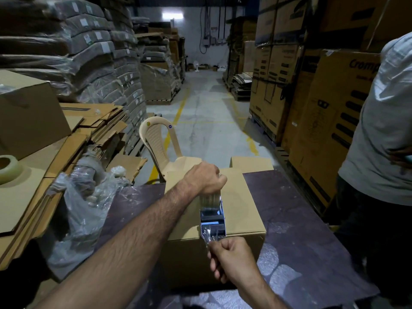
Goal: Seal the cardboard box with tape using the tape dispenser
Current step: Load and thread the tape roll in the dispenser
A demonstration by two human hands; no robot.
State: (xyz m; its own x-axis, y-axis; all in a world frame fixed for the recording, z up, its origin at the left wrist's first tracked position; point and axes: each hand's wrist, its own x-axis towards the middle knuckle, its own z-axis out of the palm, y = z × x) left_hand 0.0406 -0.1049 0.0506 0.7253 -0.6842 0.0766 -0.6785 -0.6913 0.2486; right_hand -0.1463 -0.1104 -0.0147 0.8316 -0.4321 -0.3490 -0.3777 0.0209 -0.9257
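A closed brown cardboard box (243, 206) stands on a dark table (296, 221) in front of me. A metal tape dispenser (213, 217) with a roll of clear tape rests on the box top, near its front edge. My left hand (206, 177) grips the dispenser from above at the roll end. My right hand (231, 257) is closed below the front edge of the box, pinching the loose end of the clear tape that comes out of the dispenser's mouth.
Another person in a grey shirt (383, 121) stands at the right of the table. A plastic chair (160, 146) stands behind the box. Flattened cartons (73, 139), a spare tape roll (9, 168) and a plastic bag (82, 210) lie at the left. Stacked goods line an aisle.
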